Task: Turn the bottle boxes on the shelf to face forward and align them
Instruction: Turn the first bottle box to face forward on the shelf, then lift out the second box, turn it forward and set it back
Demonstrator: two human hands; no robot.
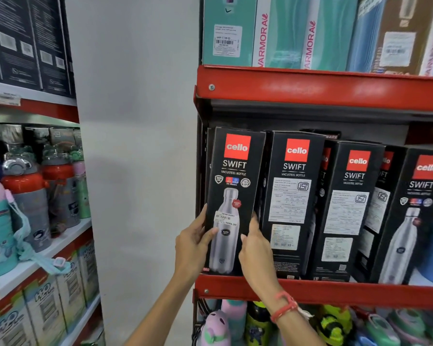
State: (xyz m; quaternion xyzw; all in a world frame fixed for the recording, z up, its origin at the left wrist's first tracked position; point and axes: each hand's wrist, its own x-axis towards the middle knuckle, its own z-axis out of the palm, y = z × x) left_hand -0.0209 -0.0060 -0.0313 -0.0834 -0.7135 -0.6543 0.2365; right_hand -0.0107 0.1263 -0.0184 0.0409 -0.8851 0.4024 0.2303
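A row of tall black bottle boxes stands on the red shelf [335,292]. The leftmost box [235,176] shows its front with the bottle picture. My left hand [194,242] grips its left edge and my right hand [256,245] grips its right edge, low down. The second box [291,196] and third box [345,211] show their printed label sides. The box at the far right [415,221] shows its bottle picture and is turned at an angle. Further boxes stand half hidden behind them.
The shelf above [310,87] holds teal and brown boxes. Colourful bottles [235,323] fill the shelf below. A white wall [140,146] separates this rack from a left rack with children's bottles [28,196] and boxes.
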